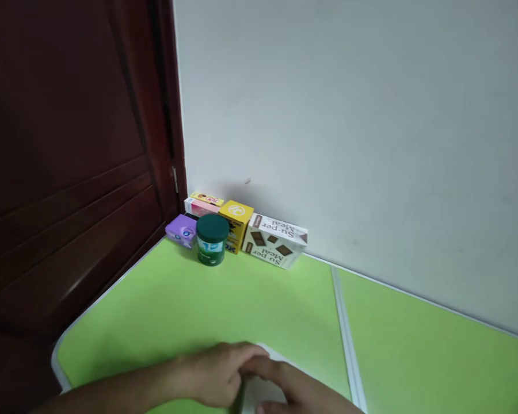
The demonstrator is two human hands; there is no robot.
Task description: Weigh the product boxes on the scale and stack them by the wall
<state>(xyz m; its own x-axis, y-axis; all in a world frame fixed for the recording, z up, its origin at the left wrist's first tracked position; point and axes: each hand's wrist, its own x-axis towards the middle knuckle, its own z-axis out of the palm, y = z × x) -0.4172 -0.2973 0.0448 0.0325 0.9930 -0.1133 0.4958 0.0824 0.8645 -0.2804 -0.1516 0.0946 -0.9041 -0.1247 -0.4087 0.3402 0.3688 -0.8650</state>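
Currently, the left hand [218, 372] and right hand [296, 384] meet over a white object [259, 392], the right thumb spread from its forefinger; whether either grips it, I cannot tell. Beyond both, on the worktop [176, 310], stand a green tub [212, 238] and yellow box [237, 214].

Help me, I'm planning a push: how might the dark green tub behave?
The dark green tub looks stiff, judging by its neat cylindrical shape. Standing upright, it might tip if pushed high; knocked over, its round body could roll.
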